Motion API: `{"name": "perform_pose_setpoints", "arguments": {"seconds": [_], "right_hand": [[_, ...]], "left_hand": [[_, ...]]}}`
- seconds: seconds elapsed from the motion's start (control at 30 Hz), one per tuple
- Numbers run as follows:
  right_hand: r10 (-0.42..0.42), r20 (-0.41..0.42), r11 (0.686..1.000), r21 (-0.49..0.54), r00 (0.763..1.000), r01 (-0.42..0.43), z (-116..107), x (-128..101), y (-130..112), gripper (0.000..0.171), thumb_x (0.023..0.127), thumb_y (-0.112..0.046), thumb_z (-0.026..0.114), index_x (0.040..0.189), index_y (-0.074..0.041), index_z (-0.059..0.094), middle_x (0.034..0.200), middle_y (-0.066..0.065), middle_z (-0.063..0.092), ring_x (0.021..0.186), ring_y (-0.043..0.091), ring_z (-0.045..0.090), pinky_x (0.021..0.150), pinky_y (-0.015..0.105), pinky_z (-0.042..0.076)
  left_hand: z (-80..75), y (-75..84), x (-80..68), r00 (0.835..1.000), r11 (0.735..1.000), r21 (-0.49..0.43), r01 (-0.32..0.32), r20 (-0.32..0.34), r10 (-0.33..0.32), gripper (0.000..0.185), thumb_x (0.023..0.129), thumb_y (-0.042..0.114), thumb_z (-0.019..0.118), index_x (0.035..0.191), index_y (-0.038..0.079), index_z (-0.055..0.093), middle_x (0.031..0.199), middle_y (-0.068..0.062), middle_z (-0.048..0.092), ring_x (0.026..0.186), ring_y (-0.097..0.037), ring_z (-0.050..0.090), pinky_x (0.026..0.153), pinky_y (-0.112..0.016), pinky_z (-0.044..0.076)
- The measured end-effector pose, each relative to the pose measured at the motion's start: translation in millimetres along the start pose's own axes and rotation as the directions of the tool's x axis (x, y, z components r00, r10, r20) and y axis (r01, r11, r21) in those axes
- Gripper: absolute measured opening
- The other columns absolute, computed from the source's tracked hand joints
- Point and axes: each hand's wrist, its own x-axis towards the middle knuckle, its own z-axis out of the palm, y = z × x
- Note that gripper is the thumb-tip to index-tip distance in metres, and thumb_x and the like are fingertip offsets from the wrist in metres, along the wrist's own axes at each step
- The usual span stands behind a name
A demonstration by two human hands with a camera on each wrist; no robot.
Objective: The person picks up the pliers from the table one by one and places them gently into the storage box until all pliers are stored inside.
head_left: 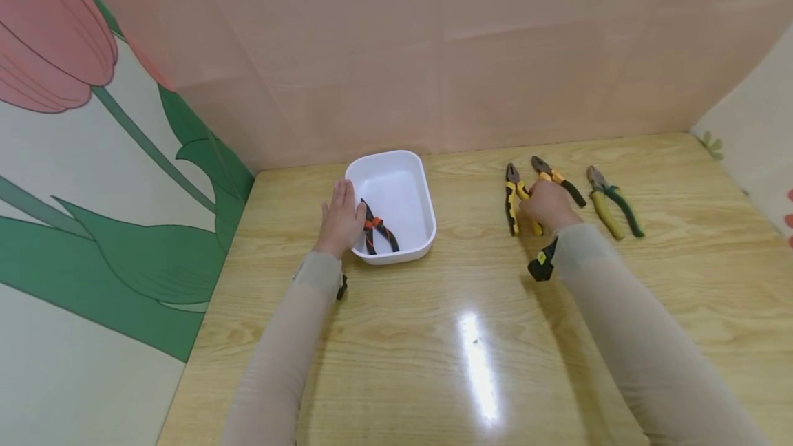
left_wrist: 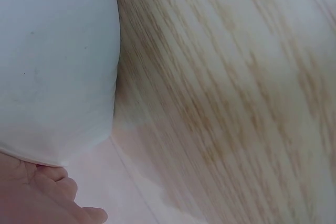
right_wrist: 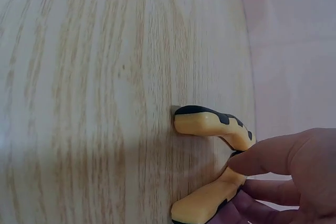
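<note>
A white plastic tray (head_left: 403, 257) stands near the back of the table, with red-and-black pliers (head_left: 389, 236) lying inside against its left part. My left hand (head_left: 339, 220) rests on the tray's left rim, fingers straight and pointing away. In the left wrist view its fingertips (left_wrist: 52, 182) show at the edge of the tray wall (left_wrist: 58, 72). Farther right, my right hand (head_left: 548, 204) pinches one handle of yellow-and-black pliers (head_left: 511, 206) between thumb and fingers. Both handles (right_wrist: 205, 121) of these pliers lie spread in the right wrist view; the jaws are hidden there.
Orange-and-black pliers (head_left: 573, 191) lie just behind my right hand, partly covered by it. Green-and-yellow pliers (head_left: 627, 212) lie farther right. A pinkish sheet (head_left: 471, 74) hangs along the table's back edge. Light glares off the wooden table (head_left: 409, 349) in front.
</note>
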Motion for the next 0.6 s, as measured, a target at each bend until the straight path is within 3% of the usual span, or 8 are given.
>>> {"name": "perform_pose_setpoints", "arguments": {"seconds": [0.07, 0.23, 0.37, 0.6], "right_hand": [[-0.003, -0.009, 1.0, -0.015, 1.0, 0.003, 1.0, 1.3, 0.0, 0.013, 0.088, 0.0, 0.053, 0.078, 0.004, 0.059, 0.06, 0.005, 0.047, 0.055, 0.02, 0.043, 0.051, 0.032, 0.038], [0.006, -0.02, 0.999, -0.05, 1.0, -0.007, 1.9, 0.7, -2.1, 0.015, 0.088, 0.002, 0.056, 0.093, 0.014, 0.063, 0.078, 0.02, 0.062, 0.068, 0.029, 0.056, 0.06, 0.04, 0.05], [0.019, -0.02, 0.998, -0.06, 1.0, -0.02, 3.0, 0.0, -3.0, 0.019, 0.089, 0.002, 0.057, 0.1, 0.016, 0.062, 0.091, 0.027, 0.064, 0.08, 0.036, 0.06, 0.071, 0.048, 0.054], [0.012, -0.037, 0.997, -0.073, 0.999, -0.014, 6.6, 3.0, -1.1, 0.017, 0.089, 0.004, 0.053, 0.098, 0.016, 0.06, 0.092, 0.028, 0.062, 0.083, 0.039, 0.059, 0.075, 0.052, 0.052]], "left_hand": [[-0.1, 0.2, 0.2, 1.0, 1.0, 0.0, 0.007, 0.0, -0.007, 0.068, 0.11, 0.037, 0.031, 0.162, 0.005, 0.002, 0.17, -0.01, -0.005, 0.156, -0.025, -0.006, 0.124, -0.056, 0.001], [0.7, 0.6, 0.2, 1.0, 1.0, -0.002, 0.012, -0.005, -0.012, 0.068, 0.11, 0.037, 0.032, 0.163, 0.005, 0.002, 0.17, -0.011, -0.003, 0.156, -0.026, -0.005, 0.124, -0.057, 0.001], [1.6, 0.2, 0.7, 1.0, 1.0, -0.01, 0.011, -0.01, -0.011, 0.068, 0.11, 0.036, 0.032, 0.163, 0.006, 0.002, 0.171, -0.011, -0.002, 0.156, -0.024, -0.007, 0.124, -0.056, 0.001], [2.4, -1.0, 1.6, 1.0, 1.0, -0.013, 0.019, -0.003, -0.019, 0.068, 0.11, 0.036, 0.032, 0.163, 0.007, 0.001, 0.171, -0.01, -0.004, 0.156, -0.023, -0.008, 0.124, -0.055, 0.0]]}}
